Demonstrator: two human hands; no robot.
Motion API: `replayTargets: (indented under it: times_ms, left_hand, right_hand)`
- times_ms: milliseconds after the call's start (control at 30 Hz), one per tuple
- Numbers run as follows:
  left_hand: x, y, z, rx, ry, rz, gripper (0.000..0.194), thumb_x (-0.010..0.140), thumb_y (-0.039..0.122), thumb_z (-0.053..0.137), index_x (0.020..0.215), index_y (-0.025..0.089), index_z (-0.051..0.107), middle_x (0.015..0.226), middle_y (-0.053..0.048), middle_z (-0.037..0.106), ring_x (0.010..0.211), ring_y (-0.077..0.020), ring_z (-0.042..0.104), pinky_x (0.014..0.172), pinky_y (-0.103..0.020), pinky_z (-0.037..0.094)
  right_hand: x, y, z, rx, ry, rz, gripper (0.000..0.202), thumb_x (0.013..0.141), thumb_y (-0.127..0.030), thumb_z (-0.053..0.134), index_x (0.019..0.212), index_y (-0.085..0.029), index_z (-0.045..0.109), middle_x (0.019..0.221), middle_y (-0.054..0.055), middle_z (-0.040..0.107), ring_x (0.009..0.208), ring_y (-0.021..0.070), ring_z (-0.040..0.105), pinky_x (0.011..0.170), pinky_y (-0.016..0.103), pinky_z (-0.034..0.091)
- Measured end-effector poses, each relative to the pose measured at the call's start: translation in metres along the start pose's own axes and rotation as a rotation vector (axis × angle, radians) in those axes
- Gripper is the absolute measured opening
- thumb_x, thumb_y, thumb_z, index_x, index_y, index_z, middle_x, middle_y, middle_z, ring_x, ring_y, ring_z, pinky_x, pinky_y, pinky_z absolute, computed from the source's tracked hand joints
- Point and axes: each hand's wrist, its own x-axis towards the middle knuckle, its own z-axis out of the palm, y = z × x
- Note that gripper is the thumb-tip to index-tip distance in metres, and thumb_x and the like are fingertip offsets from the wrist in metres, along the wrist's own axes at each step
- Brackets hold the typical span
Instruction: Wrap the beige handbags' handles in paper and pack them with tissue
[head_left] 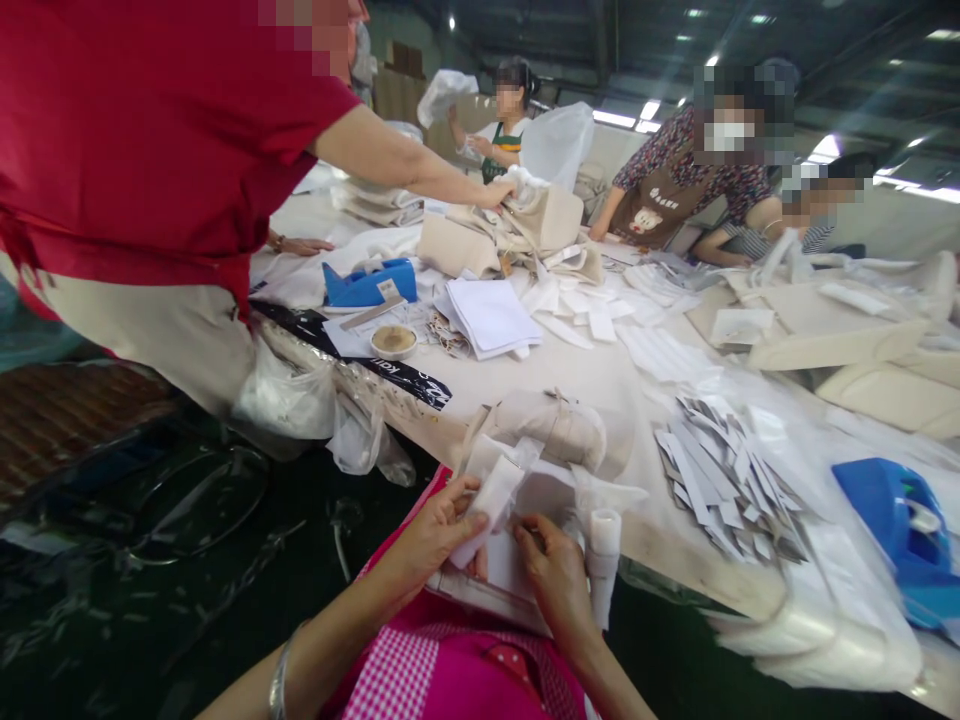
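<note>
My left hand (448, 527), with a silver bangle on its wrist, is closed on a white wrapped strip (495, 497) in clear plastic. My right hand (551, 570) is just right of it, fingers bent together over a white sheet (510, 570) at my lap; whatever lies between its fingertips is too small to make out. A beige padded piece (547, 425) rests on the table edge beyond my hands. Beside my right hand stands a rolled white bundle (603, 560).
The table (465, 385) carries white papers (491, 315), a blue tape dispenser (371, 284), a round tin (394, 341), grey-white strips (724, 480) and another blue dispenser (896, 525). A person in red (150, 150) leans in at left; several others work across the table.
</note>
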Motion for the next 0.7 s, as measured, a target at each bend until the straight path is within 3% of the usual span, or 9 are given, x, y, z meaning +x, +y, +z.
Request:
replayTargets:
  times_ms: [167, 267, 367, 500, 700]
  left_hand:
    - [-0.001, 0.001, 0.001, 0.028, -0.024, 0.000, 0.039, 0.081, 0.040, 0.071, 0.105, 0.019, 0.048, 0.089, -0.003, 0.064, 0.046, -0.0109, 0.062, 0.043, -0.019, 0.045]
    - [-0.001, 0.000, 0.002, 0.048, 0.006, 0.006, 0.040, 0.081, 0.042, 0.070, 0.102, 0.019, 0.045, 0.092, -0.003, 0.064, 0.045, -0.0095, 0.061, 0.043, -0.019, 0.044]
    - [0.002, -0.004, 0.001, 0.034, 0.052, 0.039, 0.044, 0.080, 0.045, 0.071, 0.093, 0.021, 0.035, 0.084, 0.000, 0.063, 0.042, -0.0099, 0.060, 0.040, -0.018, 0.043]
    - [0.005, -0.007, -0.002, -0.009, 0.078, 0.050, 0.052, 0.077, 0.046, 0.073, 0.092, 0.023, 0.029, 0.082, -0.001, 0.065, 0.042, -0.0126, 0.061, 0.039, -0.019, 0.043]
    - [0.005, -0.006, -0.010, -0.024, 0.045, -0.014, 0.051, 0.077, 0.041, 0.075, 0.107, 0.016, 0.043, 0.089, -0.007, 0.069, 0.046, -0.0146, 0.064, 0.039, -0.019, 0.043]
  right_hand:
    - [0.018, -0.013, 0.014, 0.220, -0.012, -0.022, 0.021, 0.081, -0.035, 0.055, 0.084, -0.021, 0.070, 0.072, 0.002, 0.066, 0.064, 0.0189, 0.056, 0.057, 0.027, 0.039]
    - [0.030, -0.018, 0.024, 0.438, -0.082, 0.098, 0.020, 0.073, -0.037, 0.059, 0.078, -0.020, 0.068, 0.054, -0.003, 0.054, 0.044, 0.0125, 0.038, 0.045, 0.025, 0.027]
    - [0.036, -0.020, 0.031, 0.552, -0.124, 0.197, 0.018, 0.068, -0.038, 0.061, 0.066, -0.020, 0.060, 0.044, -0.007, 0.042, 0.039, 0.0094, 0.028, 0.042, 0.024, 0.019]
    - [0.039, -0.023, 0.032, 0.616, -0.194, 0.255, 0.016, 0.064, -0.036, 0.059, 0.064, -0.021, 0.053, 0.040, -0.009, 0.034, 0.037, 0.0078, 0.024, 0.040, 0.023, 0.015]
    - [0.049, -0.025, 0.024, 0.548, -0.333, 0.251, 0.014, 0.061, -0.033, 0.059, 0.057, -0.021, 0.053, 0.035, -0.010, 0.033, 0.031, 0.0062, 0.020, 0.036, 0.023, 0.013]
